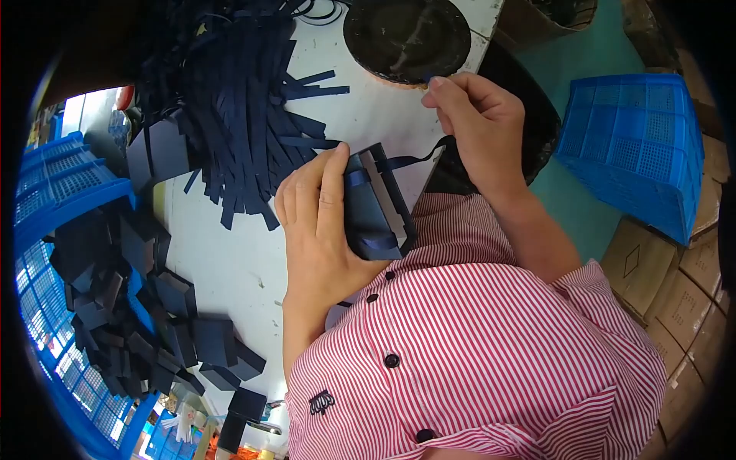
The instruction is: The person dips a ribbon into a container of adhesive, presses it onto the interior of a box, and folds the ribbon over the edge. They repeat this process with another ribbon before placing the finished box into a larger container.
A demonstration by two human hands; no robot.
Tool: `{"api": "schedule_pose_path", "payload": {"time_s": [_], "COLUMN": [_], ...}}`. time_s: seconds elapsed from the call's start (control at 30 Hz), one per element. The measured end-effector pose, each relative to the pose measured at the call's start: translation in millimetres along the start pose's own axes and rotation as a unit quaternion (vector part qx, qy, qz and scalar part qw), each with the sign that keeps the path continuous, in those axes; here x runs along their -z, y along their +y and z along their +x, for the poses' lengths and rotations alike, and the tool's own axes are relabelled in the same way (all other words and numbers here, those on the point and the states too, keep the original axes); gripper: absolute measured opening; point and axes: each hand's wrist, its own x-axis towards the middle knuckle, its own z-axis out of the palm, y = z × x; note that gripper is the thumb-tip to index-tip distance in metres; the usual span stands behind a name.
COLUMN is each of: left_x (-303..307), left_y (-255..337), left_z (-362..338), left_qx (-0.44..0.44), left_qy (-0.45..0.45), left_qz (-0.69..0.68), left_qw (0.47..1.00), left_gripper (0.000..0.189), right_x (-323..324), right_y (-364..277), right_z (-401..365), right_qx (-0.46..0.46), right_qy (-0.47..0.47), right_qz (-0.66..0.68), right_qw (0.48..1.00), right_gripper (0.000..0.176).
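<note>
A small dark blue box (pixel 372 203) with ribbon bands across it is held against the striped shirt. My left hand (pixel 318 215) wraps round its left side, fingers along the top edge and thumb below. My right hand (pixel 479 123) is raised to the right of the box, thumb and forefinger pinched at the rim of a round black disc (pixel 406 38); a tiny dark bit shows at the fingertips, too small to name. A dark ribbon (pixel 418 159) runs from the box's upper right corner toward the right. Many dark blue ribbon strips (pixel 238 123) lie left of my left hand.
Several dark boxes (pixel 215 341) are piled at the lower left, beside and in a blue crate (pixel 61 192). Another blue crate (pixel 632 146) stands at the right, near cardboard boxes (pixel 640 264). The white table (pixel 222 268) runs under the ribbon strips.
</note>
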Motion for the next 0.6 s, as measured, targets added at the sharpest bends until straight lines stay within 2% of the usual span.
{"api": "schedule_pose_path", "payload": {"time_s": [0.33,0.53,0.6], "left_x": [-0.7,-1.0,-0.7], "left_y": [-4.8,-5.9,-5.7], "left_z": [0.7,0.8,1.0], "left_qx": [0.006,0.006,0.007], "left_qy": [0.005,0.011,0.013], "left_qz": [-0.004,-0.007,-0.005], "left_qw": [1.0,1.0,1.0], "left_gripper": [0.105,0.104,0.104], "right_x": [-0.2,5.7,1.3], "right_y": [1.9,-8.3,-8.8], "right_z": [0.1,-2.8,-1.0], "right_qx": [-0.056,-0.054,-0.046], "right_qy": [-0.007,-0.023,-0.007], "right_qz": [0.001,0.053,0.029], "right_qw": [0.998,0.997,0.998], "right_gripper": [0.021,0.022,0.022]}}
